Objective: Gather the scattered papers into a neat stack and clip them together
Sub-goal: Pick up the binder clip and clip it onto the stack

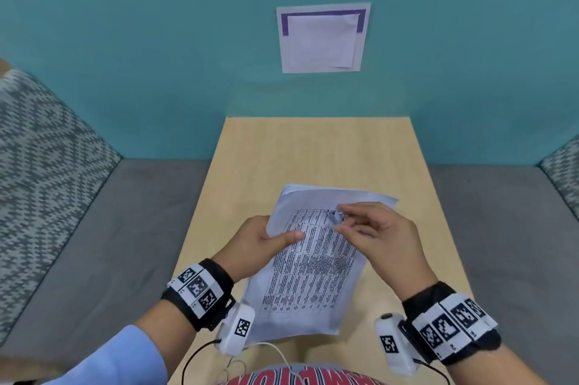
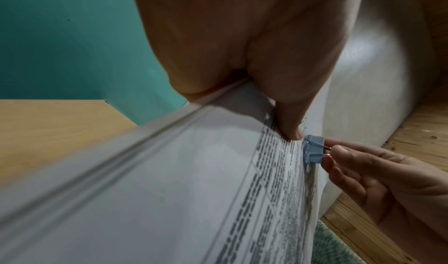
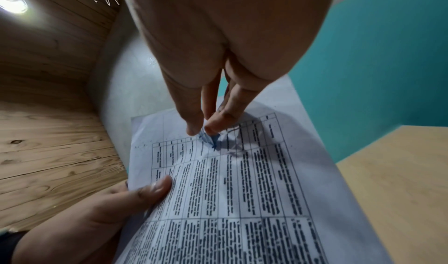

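Gripping papers (image 1: 308, 262), left hand (image 1: 255, 246) | right hand (image 1: 380, 236) pinches blue clip (image 2: 314, 152) | print illegible

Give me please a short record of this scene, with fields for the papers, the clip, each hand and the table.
papers: one gathered stack, printed table on top, lifted above the table
clip: small blue binder clip at the stack's edge
left hand: grips the stack's side, thumb on top
right hand: pinches the clip's wire handles with its fingers
table: light wood
task state: papers stacked; whether the clip is fully on cannot be told
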Tool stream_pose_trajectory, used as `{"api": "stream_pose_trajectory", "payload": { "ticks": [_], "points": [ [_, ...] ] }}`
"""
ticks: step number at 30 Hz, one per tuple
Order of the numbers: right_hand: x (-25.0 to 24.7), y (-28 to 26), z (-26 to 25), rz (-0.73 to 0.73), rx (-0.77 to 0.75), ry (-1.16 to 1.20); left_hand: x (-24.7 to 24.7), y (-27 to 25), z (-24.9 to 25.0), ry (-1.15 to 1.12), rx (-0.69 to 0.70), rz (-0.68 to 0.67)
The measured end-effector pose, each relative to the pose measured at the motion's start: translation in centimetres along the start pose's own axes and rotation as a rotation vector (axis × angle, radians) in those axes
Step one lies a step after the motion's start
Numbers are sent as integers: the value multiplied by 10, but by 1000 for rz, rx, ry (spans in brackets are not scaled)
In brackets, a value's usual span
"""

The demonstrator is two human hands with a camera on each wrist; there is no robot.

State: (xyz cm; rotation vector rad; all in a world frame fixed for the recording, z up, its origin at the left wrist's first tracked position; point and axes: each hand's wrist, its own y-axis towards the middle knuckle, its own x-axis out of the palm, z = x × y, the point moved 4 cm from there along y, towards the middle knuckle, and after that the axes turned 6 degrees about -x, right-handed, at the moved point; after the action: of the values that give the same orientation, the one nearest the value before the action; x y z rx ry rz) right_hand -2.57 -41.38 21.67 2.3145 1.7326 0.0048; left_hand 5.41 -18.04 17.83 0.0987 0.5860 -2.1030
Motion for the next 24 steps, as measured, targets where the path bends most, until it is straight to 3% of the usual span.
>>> {"api": "stream_pose_trajectory", "payload": {
  "ticks": [4, 10, 24],
  "points": [
    [2, -7, -3, -9, -47, -94, 2, -6, 5, -34, 12, 17],
    [5, -14, 8, 35, 105, 160, 4, -10, 8, -90, 12, 28],
    [8, -14, 9, 38, 193, 223, 7, -17, 13, -102, -19, 35]
  ]
}}
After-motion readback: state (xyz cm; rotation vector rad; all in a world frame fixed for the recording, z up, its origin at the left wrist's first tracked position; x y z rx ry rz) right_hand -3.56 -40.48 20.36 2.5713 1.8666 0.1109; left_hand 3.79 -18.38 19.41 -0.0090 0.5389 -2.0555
